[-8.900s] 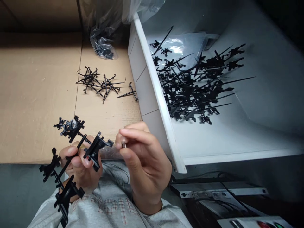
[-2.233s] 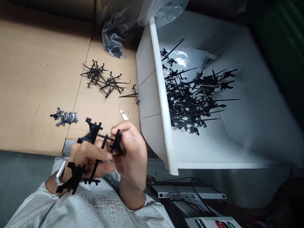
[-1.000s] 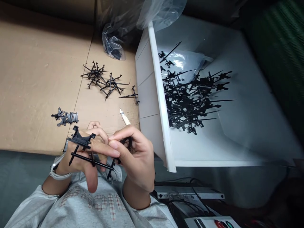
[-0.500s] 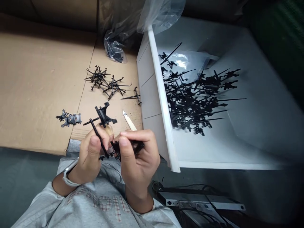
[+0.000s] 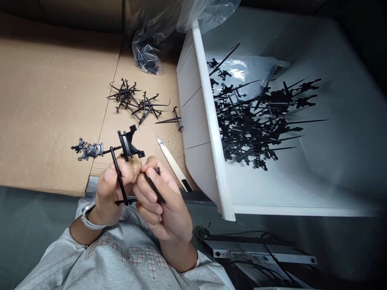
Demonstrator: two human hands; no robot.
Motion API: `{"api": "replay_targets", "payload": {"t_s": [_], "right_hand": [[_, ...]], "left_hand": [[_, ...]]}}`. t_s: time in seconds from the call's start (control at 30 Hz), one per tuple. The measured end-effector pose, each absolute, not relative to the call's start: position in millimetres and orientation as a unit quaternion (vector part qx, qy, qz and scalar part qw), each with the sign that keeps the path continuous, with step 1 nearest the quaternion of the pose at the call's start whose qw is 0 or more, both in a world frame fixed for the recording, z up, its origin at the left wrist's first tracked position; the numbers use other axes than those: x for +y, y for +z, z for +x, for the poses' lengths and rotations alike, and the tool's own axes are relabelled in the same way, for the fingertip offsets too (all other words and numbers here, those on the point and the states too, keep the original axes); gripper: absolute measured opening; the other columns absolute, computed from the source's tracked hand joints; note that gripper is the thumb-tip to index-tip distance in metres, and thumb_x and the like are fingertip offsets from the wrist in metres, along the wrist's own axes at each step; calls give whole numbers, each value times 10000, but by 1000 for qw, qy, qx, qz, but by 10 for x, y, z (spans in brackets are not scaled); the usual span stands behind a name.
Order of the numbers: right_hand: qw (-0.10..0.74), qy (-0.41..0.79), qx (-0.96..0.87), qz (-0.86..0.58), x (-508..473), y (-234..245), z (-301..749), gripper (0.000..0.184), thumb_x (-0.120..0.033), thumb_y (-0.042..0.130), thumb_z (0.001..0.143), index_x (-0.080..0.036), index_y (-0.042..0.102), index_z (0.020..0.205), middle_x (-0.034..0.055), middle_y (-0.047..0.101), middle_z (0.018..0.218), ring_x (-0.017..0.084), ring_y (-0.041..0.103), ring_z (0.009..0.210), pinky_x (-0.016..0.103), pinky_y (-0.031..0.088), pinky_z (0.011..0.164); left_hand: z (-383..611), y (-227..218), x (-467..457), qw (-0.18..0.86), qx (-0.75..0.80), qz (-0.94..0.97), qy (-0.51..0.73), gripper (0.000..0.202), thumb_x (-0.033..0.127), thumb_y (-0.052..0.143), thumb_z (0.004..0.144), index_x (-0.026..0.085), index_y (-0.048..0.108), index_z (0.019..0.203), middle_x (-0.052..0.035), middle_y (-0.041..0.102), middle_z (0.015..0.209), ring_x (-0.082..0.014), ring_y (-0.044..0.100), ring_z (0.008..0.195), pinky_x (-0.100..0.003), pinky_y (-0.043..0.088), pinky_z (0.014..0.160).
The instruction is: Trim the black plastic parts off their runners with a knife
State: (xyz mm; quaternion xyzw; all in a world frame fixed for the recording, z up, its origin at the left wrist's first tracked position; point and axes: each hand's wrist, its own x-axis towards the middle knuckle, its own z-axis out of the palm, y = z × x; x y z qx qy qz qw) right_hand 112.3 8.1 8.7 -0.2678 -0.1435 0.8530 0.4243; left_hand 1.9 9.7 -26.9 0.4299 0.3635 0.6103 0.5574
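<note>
My left hand (image 5: 107, 197) is closed on a black plastic sprue (image 5: 119, 177), a thin frame with cross bars. A black bracket-shaped part (image 5: 129, 143) with forked ends is still attached to the sprue's far end, above my fingers. Beside it, my right hand (image 5: 171, 207) is closed around another black plastic part (image 5: 155, 187), partly covered by the fingers. The two hands nearly touch at the fingertips. A pale-handled craft knife (image 5: 172, 163) lies on the cardboard just beyond my right hand.
Several loose black parts (image 5: 87, 150) lie at the left on the cardboard (image 5: 45, 100). Farther back is a pile of bare sprues (image 5: 145, 105), with a clear bag (image 5: 147, 56) behind. A white bin (image 5: 211, 133) on the right holds many sprues with parts (image 5: 250, 125).
The part in my right hand has come away from the sprue's near end, and my right hand has moved slightly left and turned. The knife's handle has come into view.
</note>
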Motion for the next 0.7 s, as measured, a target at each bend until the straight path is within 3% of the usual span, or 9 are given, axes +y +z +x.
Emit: {"api": "replay_targets", "payload": {"t_s": [0.1,0.2,0.33,0.53,0.7], "right_hand": [[460,821,-178,-286,142,59,1180,312,-442,786,914,-260,535,887,-114,511,652,19,251,411,100,204,341],[508,759,-227,-338,206,20,1218,347,-538,773,908,-263,562,898,-82,563,723,31,341,426,124,225,337],[523,686,-303,-405,243,-30,1225,459,-673,785,859,-244,623,854,-79,528,662,40,360,432,158,294,369],[487,662,-364,-438,211,-66,1245,453,-617,777,902,-216,659,728,-72,424,579,66,386,472,172,371,413],[481,687,-331,-432,222,-40,1254,466,-638,808,863,-219,652,732,-79,420,559,63,359,453,172,322,382]], "left_hand": [[-79,-277,101,526,311,490,621,471,474,401,1093,241,404,683,-4,411,652,-206,429,669,-367,372,651],[-184,-256,85,525,311,551,569,404,376,413,1106,237,513,740,-10,486,691,-213,473,694,-373,355,678],[-292,-188,103,502,310,662,462,364,330,408,1113,236,552,793,-10,575,736,-212,527,748,-363,385,775],[-273,-197,92,531,333,641,442,475,367,347,1135,240,543,722,-15,551,691,-225,522,776,-362,414,811],[-157,-233,32,607,325,543,481,564,371,296,1142,231,521,644,-14,512,616,-200,477,628,-355,410,700]]}}
